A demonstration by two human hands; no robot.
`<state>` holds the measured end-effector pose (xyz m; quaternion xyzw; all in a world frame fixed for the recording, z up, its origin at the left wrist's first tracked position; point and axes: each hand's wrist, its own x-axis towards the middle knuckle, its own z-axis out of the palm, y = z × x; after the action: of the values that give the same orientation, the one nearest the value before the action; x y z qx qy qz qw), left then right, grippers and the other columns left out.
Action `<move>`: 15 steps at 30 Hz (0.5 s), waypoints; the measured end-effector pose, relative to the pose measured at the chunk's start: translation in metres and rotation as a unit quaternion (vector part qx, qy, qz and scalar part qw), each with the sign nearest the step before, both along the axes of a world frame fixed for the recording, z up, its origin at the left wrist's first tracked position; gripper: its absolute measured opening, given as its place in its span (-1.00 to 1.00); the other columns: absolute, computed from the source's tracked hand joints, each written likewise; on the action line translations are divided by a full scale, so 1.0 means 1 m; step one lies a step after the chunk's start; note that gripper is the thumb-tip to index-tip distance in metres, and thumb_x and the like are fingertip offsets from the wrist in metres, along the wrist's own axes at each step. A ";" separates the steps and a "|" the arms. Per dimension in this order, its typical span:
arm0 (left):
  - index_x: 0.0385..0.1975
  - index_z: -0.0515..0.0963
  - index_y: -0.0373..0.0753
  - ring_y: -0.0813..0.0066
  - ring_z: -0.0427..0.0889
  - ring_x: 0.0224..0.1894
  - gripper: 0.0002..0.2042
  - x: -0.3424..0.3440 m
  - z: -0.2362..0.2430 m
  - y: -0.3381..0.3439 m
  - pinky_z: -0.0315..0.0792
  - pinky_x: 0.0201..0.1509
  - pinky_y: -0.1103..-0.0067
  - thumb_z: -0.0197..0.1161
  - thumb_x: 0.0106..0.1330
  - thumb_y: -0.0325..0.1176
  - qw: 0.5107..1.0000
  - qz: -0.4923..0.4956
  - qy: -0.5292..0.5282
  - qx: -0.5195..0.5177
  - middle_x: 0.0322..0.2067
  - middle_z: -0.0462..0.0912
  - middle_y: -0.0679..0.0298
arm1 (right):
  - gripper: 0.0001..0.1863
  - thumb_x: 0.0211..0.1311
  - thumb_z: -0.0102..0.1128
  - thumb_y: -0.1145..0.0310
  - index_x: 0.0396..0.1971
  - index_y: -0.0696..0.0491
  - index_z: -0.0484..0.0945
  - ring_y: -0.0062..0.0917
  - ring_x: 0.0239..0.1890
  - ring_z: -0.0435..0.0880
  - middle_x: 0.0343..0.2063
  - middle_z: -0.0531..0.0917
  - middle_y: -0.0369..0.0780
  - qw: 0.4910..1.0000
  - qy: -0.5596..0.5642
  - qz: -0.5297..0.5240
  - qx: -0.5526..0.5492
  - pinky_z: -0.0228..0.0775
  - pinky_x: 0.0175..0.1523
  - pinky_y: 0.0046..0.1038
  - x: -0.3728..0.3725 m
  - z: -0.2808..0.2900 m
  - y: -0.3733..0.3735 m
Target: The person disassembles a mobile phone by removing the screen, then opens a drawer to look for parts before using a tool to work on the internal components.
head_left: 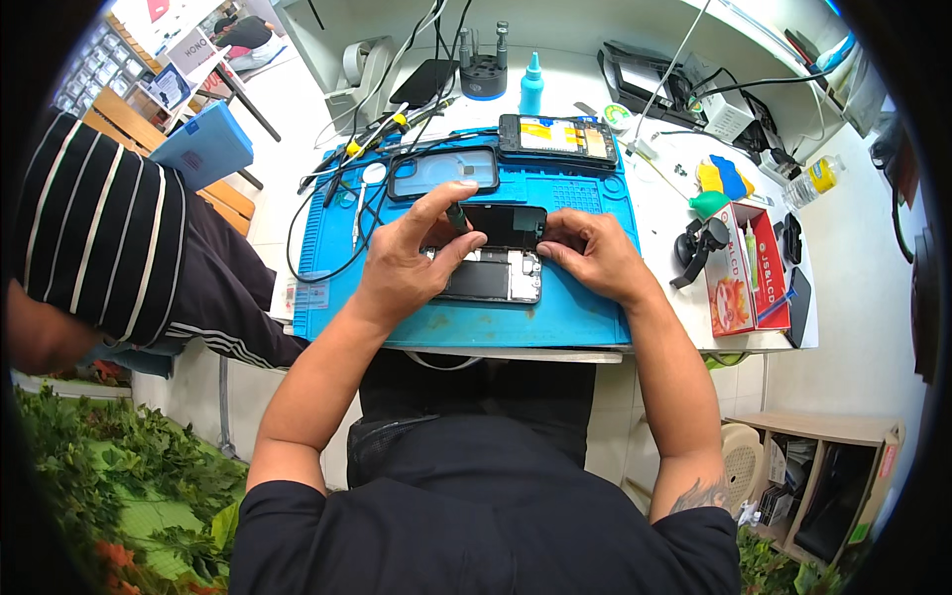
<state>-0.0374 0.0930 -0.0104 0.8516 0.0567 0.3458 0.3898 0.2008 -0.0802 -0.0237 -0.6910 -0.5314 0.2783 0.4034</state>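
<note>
The left hand (397,260) is closed on a short dark tool (456,215), apparently a screwdriver, pinched between thumb and fingers; its tip is hidden from where I stand. The right hand (601,258) has thumb and fingertips drawn close together at the right edge of the opened phone (523,279). Whether they grip it or merely steady it, I cannot tell. The hands are apart, one on either side of the phone, which lies near the front of the blue mat (585,309) with its internals exposed and a dark panel (506,226) along its far side.

In my judgement, the step in hand is fine work inside the phone, around that panel. The next move appears to call for a steady tool hand, with the phone held still and no strain put on the panel.

Beyond lie a dark-rimmed case (444,175) and a second opened phone (557,140). A teal bottle (533,87) and a tool rack (483,71) stand behind. To the right is a red-and-white box (729,283). At left, a person in a striped top (104,228) is close by the bench; artificial-looking foliage (149,466) covers the lower left.
</note>
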 end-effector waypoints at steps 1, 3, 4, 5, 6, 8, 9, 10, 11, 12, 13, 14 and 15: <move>0.46 0.47 -0.22 0.50 0.86 -0.13 -0.38 0.000 0.002 0.000 0.73 0.03 0.52 0.48 0.41 -0.64 1.000 0.002 0.008 -0.005 -0.13 0.82 0.18 | -0.75 0.36 0.47 0.59 0.00 0.25 0.74 -0.46 -0.06 0.90 -0.16 0.90 -0.09 1.000 0.017 0.004 0.022 0.73 0.11 -0.42 0.000 -0.003 -0.001; 0.44 0.51 -0.22 0.49 0.86 -0.11 -0.39 0.002 0.004 0.001 0.73 0.02 0.53 0.50 0.39 -0.65 1.000 -0.004 -0.006 0.002 -0.11 0.83 0.17 | -0.75 0.37 0.47 0.59 0.01 0.26 0.74 -0.46 -0.06 0.90 -0.16 0.90 -0.10 0.996 0.051 0.011 0.067 0.73 0.11 -0.42 0.001 -0.013 -0.002; 0.43 0.52 -0.22 0.50 0.85 -0.11 -0.39 0.004 0.006 0.001 0.73 0.01 0.54 0.50 0.39 -0.65 0.999 -0.012 -0.027 0.014 -0.10 0.83 0.17 | -0.74 0.37 0.47 0.59 0.02 0.25 0.74 -0.46 -0.06 0.90 -0.16 0.90 -0.09 0.996 0.055 0.010 0.069 0.72 0.11 -0.43 0.002 -0.015 -0.003; 0.43 0.53 -0.23 0.50 0.85 -0.10 -0.39 0.006 0.007 0.002 0.73 0.01 0.55 0.50 0.38 -0.66 0.998 -0.021 -0.048 0.025 -0.09 0.83 0.16 | -0.74 0.37 0.47 0.59 0.02 0.25 0.74 -0.46 -0.06 0.90 -0.16 0.89 -0.09 0.996 0.058 0.010 0.071 0.72 0.11 -0.43 0.003 -0.016 -0.003; 0.42 0.54 -0.23 0.50 0.85 -0.10 -0.41 0.005 0.006 0.001 0.73 0.00 0.54 0.49 0.39 -0.66 0.998 -0.029 -0.047 0.015 -0.07 0.83 0.17 | -0.74 0.37 0.47 0.60 0.03 0.25 0.74 -0.46 -0.06 0.90 -0.16 0.89 -0.09 0.995 0.064 0.011 0.071 0.72 0.11 -0.43 0.001 -0.016 -0.003; 0.40 0.57 -0.23 0.50 0.84 -0.10 -0.44 0.001 0.003 0.000 0.73 -0.01 0.54 0.47 0.40 -0.66 0.998 -0.046 -0.045 -0.005 -0.03 0.82 0.17 | -0.73 0.37 0.47 0.59 0.03 0.25 0.74 -0.46 -0.06 0.90 -0.16 0.89 -0.09 0.997 0.049 0.006 0.055 0.72 0.11 -0.43 -0.001 -0.010 0.000; 0.38 0.59 -0.23 0.50 0.84 -0.10 -0.46 0.002 0.005 0.000 0.73 -0.01 0.53 0.47 0.41 -0.66 0.998 -0.045 -0.043 0.010 -0.02 0.82 0.17 | -0.73 0.37 0.47 0.59 0.03 0.25 0.75 -0.46 -0.06 0.90 -0.16 0.89 -0.08 0.998 0.039 0.003 0.047 0.72 0.12 -0.43 -0.001 -0.006 0.000; 0.37 0.61 -0.23 0.50 0.84 -0.11 -0.48 0.002 0.008 0.001 0.72 -0.01 0.53 0.47 0.41 -0.65 0.998 -0.043 -0.041 0.025 -0.01 0.82 0.17 | -0.73 0.37 0.47 0.59 0.03 0.25 0.75 -0.46 -0.05 0.90 -0.15 0.89 -0.08 0.998 0.039 0.004 0.047 0.72 0.12 -0.43 -0.001 -0.006 -0.001; 0.35 0.63 -0.24 0.50 0.83 -0.11 -0.50 0.003 0.011 0.001 0.72 -0.02 0.53 0.47 0.41 -0.64 0.998 -0.041 -0.040 0.040 0.00 0.82 0.17 | -0.73 0.37 0.47 0.59 0.04 0.24 0.75 -0.46 -0.05 0.90 -0.15 0.89 -0.08 0.998 0.039 0.005 0.048 0.72 0.12 -0.43 0.000 -0.008 -0.001; 0.35 0.64 -0.23 0.50 0.83 -0.12 -0.50 0.005 0.016 -0.001 0.72 -0.01 0.53 0.47 0.41 -0.64 0.997 -0.036 -0.039 0.050 -0.01 0.82 0.17 | -0.73 0.37 0.47 0.59 0.04 0.24 0.75 -0.46 -0.05 0.90 -0.15 0.89 -0.09 0.998 0.040 0.005 0.050 0.72 0.13 -0.43 0.001 -0.010 -0.002; 0.34 0.65 -0.23 0.50 0.83 -0.12 -0.50 0.007 0.023 -0.004 0.72 -0.01 0.53 0.48 0.40 -0.63 0.997 -0.031 -0.038 0.059 -0.02 0.82 0.17 | -0.73 0.37 0.47 0.59 0.04 0.24 0.75 -0.46 -0.05 0.90 -0.15 0.89 -0.09 0.998 0.043 0.002 0.052 0.72 0.13 -0.43 0.001 -0.011 -0.002; 0.34 0.66 -0.23 0.50 0.83 -0.13 -0.50 0.009 0.028 -0.006 0.72 -0.01 0.53 0.48 0.40 -0.62 0.997 -0.025 -0.037 0.069 -0.02 0.82 0.17 | -0.73 0.37 0.47 0.59 0.04 0.24 0.75 -0.46 -0.05 0.90 -0.15 0.89 -0.09 0.997 0.047 -0.001 0.055 0.72 0.13 -0.43 0.002 -0.012 -0.002; 0.34 0.67 -0.21 0.47 0.82 -0.17 -0.50 0.008 0.028 -0.006 0.72 -0.02 0.51 0.49 0.38 -0.62 0.997 -0.028 -0.031 0.059 -0.03 0.82 0.18 | -0.73 0.37 0.46 0.59 0.04 0.24 0.75 -0.46 -0.05 0.90 -0.15 0.89 -0.09 0.997 0.053 -0.002 0.056 0.72 0.13 -0.43 0.000 -0.013 -0.002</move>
<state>-0.0296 0.0874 0.0181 0.8636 0.0005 0.3634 0.3495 0.2009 -0.0822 -0.0366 -0.6523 -0.5226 0.2837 0.4701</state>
